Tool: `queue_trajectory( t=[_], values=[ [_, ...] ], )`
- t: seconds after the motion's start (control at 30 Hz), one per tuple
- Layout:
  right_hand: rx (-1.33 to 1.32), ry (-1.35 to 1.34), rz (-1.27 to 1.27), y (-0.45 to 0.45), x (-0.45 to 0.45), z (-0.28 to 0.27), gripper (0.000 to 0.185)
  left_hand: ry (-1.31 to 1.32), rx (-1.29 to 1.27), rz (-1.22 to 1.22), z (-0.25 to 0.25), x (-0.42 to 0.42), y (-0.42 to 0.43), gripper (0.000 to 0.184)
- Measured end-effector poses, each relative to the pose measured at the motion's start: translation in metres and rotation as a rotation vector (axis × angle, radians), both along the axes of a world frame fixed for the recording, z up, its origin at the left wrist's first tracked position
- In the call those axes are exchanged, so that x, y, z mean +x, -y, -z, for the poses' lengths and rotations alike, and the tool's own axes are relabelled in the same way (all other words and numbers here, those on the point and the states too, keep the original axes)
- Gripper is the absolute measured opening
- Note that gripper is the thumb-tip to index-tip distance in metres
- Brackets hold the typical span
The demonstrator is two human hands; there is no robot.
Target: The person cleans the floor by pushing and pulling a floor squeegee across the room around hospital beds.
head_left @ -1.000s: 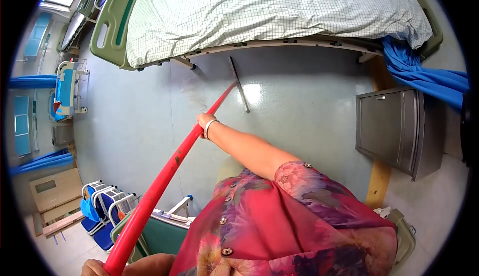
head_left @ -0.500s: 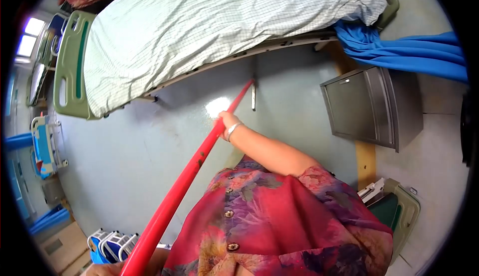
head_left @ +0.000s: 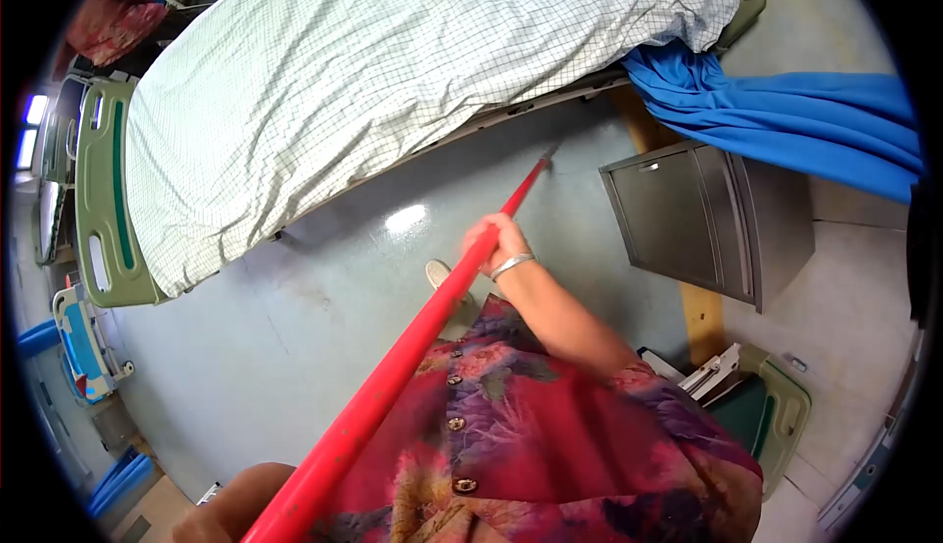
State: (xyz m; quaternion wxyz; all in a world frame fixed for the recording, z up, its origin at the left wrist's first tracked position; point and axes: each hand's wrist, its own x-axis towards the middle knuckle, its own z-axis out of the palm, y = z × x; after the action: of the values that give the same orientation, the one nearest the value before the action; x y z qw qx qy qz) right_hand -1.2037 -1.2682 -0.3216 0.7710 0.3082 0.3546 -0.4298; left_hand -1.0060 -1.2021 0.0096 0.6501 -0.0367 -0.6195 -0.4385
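Red and glossy, the long pole (head_left: 378, 386) slants over the floor (head_left: 226, 347) towards the bed (head_left: 96, 170); probably light, stiff, slick when wet, best held at two spaced points. The right hand (head_left: 503, 241) wraps it; the left hand's (head_left: 201, 526) grip is unclear.

Red pole (head_left: 393, 361) in right hand (head_left: 498, 241)

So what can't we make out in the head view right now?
All head view:
- Near end of the long red pole: cut off by the bottom edge.
- Fitting at its far end: too small and blurred.
- Left hand: blurred, at the bottom edge; grip unclear.
- Grey metal cabinet: its closed front hides the inside.
- Floor behind the white checked sheet: hidden by it.
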Motion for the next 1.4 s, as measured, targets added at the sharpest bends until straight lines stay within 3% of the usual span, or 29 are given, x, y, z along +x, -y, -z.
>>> queue_trajectory(
  t=[0.03,0.07,0.17,0.23,0.3,0.43,0.67,0.8,0.93,1.03,1.07,1.13,1.23,1.3,1.4],
  values=[
    [-0.045,-0.006,0.074,0.006,-0.015,0.006,0.016,0.003,0.058,0.028,-0.001,-0.006,0.01,0.013],
    [-0.056,-0.004,0.129,0.014,-0.032,0.01,0.016,0.135,0.175,0.601,-0.002,0.008,0.035,0.018],
    [-0.099,-0.033,0.25,0.039,-0.085,0.024,0.016,0.098,0.402,-0.116,0.008,-0.013,0.027,0.029],
    [-0.089,-0.005,0.25,0.056,-0.117,0.03,0.015,0.119,0.544,-0.32,0.008,-0.054,0.049,0.032],
    [-0.127,-0.02,0.348,0.066,-0.147,0.04,0.012,0.197,0.618,-0.267,0.011,-0.071,0.074,0.027],
    [-0.052,-0.097,0.384,0.099,-0.196,0.04,0.013,0.282,0.384,-0.05,0.02,-0.122,0.141,0.021],
    [-0.016,-0.256,0.286,0.124,-0.247,0.047,0.014,0.29,0.311,0.241,0.035,-0.204,0.186,0.027],
    [0.015,-0.26,0.194,0.122,-0.247,0.053,0.016,0.217,0.321,0.069,0.034,-0.218,0.165,0.031],
    [0.038,-0.326,0.017,0.119,-0.211,0.055,0.016,0.104,0.418,-0.192,0.026,-0.2,0.137,0.032],
    [0.103,-0.23,0.005,0.115,-0.151,0.027,0.015,0.211,0.392,-0.266,0.004,-0.149,0.114,0.031],
    [0.061,-0.256,-0.06,0.109,-0.131,0.011,0.014,0.36,0.356,-0.062,-0.007,-0.11,0.106,0.017],
    [-0.004,-0.252,-0.138,0.097,-0.096,0.0,0.011,0.432,0.291,0.022,-0.014,-0.03,0.065,0.015],
    [0.019,-0.178,-0.138,0.081,-0.04,0.003,0.008,0.714,0.289,0.285,-0.044,-0.042,0.069,0.015],
    [0.04,-0.14,-0.161,0.066,0.0,0.004,0.011,0.642,0.321,0.021,-0.052,-0.058,0.043,0.012],
    [0.011,-0.078,-0.399,0.036,0.058,-0.008,0.006,0.531,0.357,-0.379,-0.06,-0.075,-0.006,0.02]
  ],
)
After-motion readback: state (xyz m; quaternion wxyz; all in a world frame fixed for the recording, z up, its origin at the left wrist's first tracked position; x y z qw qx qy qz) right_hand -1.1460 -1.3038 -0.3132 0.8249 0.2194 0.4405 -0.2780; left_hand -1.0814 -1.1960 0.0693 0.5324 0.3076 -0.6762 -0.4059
